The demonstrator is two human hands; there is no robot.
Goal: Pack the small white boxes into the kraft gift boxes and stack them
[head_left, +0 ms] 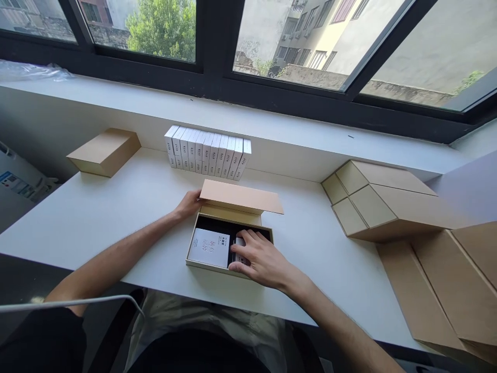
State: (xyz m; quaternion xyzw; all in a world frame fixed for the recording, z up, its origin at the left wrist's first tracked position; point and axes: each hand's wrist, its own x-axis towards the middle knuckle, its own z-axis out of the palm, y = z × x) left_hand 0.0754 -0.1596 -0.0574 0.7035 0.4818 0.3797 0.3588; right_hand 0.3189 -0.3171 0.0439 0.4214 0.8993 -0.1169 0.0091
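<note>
An open gift box [217,268] with a black lining stands on the white table in front of me. Its brown flap lid [241,197] is raised at the far side. My left hand [189,203] is closed on the left end of that lid. In the left part of the gift box lies a flat white box [209,247] with printed characters. My right hand [261,259] reaches into the right part, its thumb and fingers curled over a smaller printed box [239,242], which they mostly cover.
A row of white printed boxes [205,153] stands against the back ledge. One closed brown box [104,150] sits at the far left. Stacked brown boxes [388,199] and more brown boxes [446,280] take up the right side. A white cable [77,301] crosses the lower left.
</note>
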